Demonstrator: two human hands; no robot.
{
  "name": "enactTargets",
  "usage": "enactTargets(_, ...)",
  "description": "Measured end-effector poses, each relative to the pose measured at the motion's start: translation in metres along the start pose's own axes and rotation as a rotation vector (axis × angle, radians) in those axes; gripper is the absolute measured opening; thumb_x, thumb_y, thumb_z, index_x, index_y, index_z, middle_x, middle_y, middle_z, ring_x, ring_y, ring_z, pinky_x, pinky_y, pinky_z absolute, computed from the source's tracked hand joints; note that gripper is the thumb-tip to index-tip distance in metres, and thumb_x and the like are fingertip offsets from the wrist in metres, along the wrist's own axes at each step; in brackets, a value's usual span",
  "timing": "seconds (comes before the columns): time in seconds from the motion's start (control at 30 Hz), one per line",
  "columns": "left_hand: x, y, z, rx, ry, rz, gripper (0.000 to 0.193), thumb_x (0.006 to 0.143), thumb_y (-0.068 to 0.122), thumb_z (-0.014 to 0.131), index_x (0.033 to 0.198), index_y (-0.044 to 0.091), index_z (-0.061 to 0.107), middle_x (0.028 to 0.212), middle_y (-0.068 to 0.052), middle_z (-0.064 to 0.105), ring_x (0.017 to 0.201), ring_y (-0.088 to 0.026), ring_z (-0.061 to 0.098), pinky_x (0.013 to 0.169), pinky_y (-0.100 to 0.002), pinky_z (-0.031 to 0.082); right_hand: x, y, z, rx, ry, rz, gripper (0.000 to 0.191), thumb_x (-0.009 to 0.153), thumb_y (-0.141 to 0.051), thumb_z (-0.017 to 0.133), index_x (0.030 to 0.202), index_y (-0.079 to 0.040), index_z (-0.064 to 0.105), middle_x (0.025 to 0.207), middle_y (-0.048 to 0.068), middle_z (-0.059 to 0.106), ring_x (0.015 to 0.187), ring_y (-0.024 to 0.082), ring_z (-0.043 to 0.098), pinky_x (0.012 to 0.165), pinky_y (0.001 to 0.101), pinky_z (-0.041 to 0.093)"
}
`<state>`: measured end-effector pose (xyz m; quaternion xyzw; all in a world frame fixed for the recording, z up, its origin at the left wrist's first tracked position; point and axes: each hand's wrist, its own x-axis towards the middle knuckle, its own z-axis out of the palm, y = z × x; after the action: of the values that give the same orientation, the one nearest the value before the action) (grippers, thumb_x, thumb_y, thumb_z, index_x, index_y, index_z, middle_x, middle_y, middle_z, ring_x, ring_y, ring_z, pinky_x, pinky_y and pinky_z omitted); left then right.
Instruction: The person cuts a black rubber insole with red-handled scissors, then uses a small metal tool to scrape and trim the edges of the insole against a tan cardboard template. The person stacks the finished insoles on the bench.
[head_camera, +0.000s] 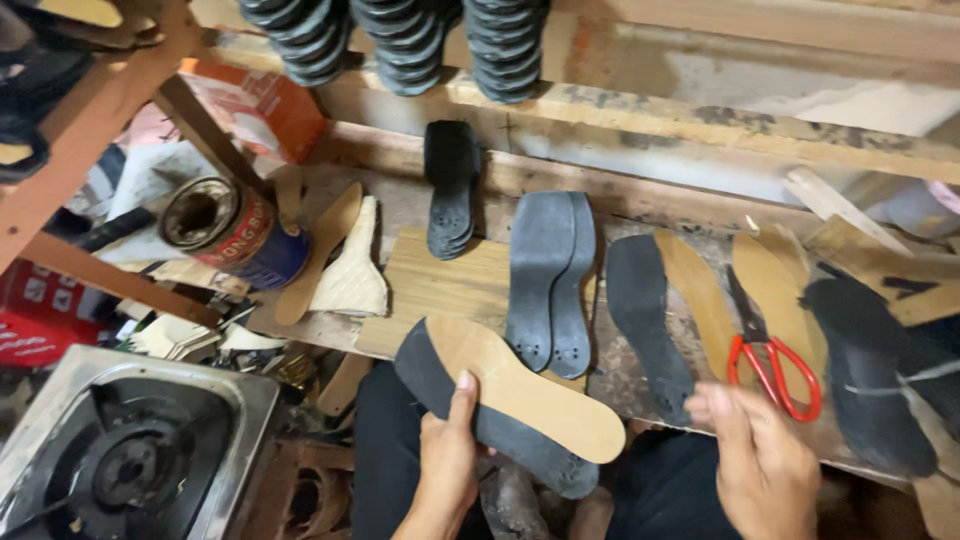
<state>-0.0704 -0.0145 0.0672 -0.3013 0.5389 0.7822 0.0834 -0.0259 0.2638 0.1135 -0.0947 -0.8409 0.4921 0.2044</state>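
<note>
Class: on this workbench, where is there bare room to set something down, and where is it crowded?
Bare: the pale wooden board between the cream offcut and the grey sole pair. Crowded: right side, with insoles and red-handled scissors.

The scene was dimly and warmly lit, perhaps from above, leaving the lower corners in deep shadow. A dull glare lay on the steel stove (60, 410). The right hand (765, 460) looked slightly motion-blurred, and edges appeared soft throughout.

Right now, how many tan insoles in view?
4: one in the left hand on a black sole, one by the can, two under the red scissors. Stacks may hide more.
</note>
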Motion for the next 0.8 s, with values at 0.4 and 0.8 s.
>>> enactTargets(0.4,-0.013,0.015,0.002,0.244,-0.036,0.064,0.054,0.091,0.050,0.065,0.083,-0.003,0.075,0.064,-0.007,0.066,0.052,-0.017,0.061,0.046,-0.031,0.048,-0.038,-0.034,0.051,-0.022,-0.397,-0.579,0.010,0.088,-0.011,0.073,0.092,-0.001,0.072,0.083,0.010,0.076,0.078,0.021,0.078,0.070,0.0316,0.061)
enactTargets(0.8,-0.007,0.011,0.000,0.149,-0.120,0.099,0.052,0.094,0.046,0.063,0.080,-0.003,0.072,0.060,-0.007,0.064,0.046,-0.016,0.057,0.043,-0.031,0.045,-0.045,-0.004,0.050,0.051,-0.466,-0.495,0.011,0.087,-0.008,0.071,0.095,0.000,0.074,0.083,0.009,0.077,0.078,0.021,0.079,0.073,0.0289,0.062)
